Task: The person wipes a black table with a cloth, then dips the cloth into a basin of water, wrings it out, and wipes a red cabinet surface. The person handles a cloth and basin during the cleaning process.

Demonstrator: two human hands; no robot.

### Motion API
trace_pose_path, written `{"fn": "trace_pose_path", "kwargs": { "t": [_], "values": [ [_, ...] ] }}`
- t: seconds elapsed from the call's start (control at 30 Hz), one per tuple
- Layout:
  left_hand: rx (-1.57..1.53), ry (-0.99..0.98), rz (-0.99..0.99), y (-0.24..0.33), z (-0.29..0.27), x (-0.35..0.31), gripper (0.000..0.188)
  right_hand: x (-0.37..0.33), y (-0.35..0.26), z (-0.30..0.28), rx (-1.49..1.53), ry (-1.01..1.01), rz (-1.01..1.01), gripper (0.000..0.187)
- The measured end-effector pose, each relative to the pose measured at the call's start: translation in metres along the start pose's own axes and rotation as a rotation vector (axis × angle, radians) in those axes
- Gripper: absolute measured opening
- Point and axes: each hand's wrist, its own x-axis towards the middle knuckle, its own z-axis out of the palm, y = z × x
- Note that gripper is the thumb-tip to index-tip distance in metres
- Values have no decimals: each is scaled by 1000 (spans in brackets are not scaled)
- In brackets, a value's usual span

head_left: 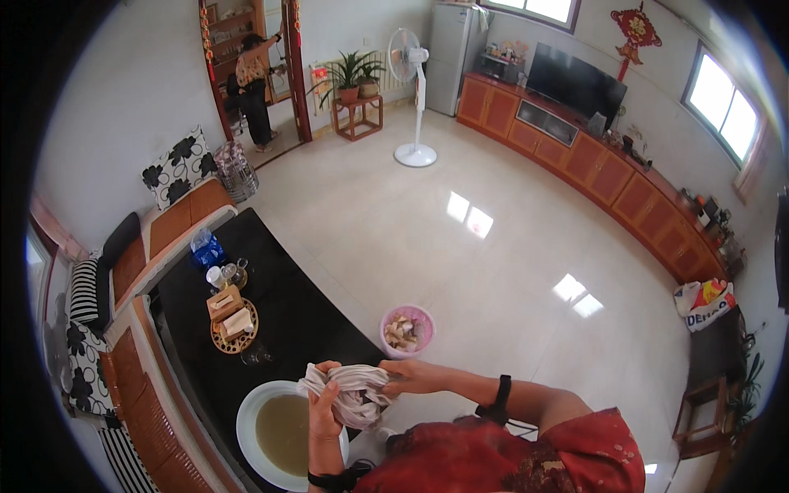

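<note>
A bunched whitish cloth (355,396) is gripped between my two hands, just right of a basin. My left hand (325,403) has its fingers closed on the cloth's left end. At the other end, my right hand (411,376) is closed round a fold of it. The white basin (249,423) stands on the near end of the black table (288,304) and holds cloudy, greenish-brown water. My left forearm passes in front of the basin's right side.
On the floor beyond my hands stands a pink bin (408,311) with scraps inside. A tissue box (224,304), a woven tray (220,337) and glassware sit on the table. Farther off are a standing fan (417,99), a long wooden cabinet (567,156) and another person (253,74) in a doorway.
</note>
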Motion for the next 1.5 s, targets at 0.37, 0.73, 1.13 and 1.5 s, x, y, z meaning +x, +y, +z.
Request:
{"fn": "trace_pose_path", "kwargs": {
  "t": [0.37,0.73,1.13,1.5],
  "values": [
    [353,-274,-32,-101,112,48,23,-190,-17,-142,422,852,-363,7],
    [931,-337,-218,-118,127,71,28,-278,58,-210,-472,1020,267,22],
    [946,-213,-108,-70,67,73,24,-261,41,-275,195,1460,-337,24],
    [1019,-314,-98,-89,72,68,28,-181,-11,-265,-237,1220,-63,29]
  ]
}}
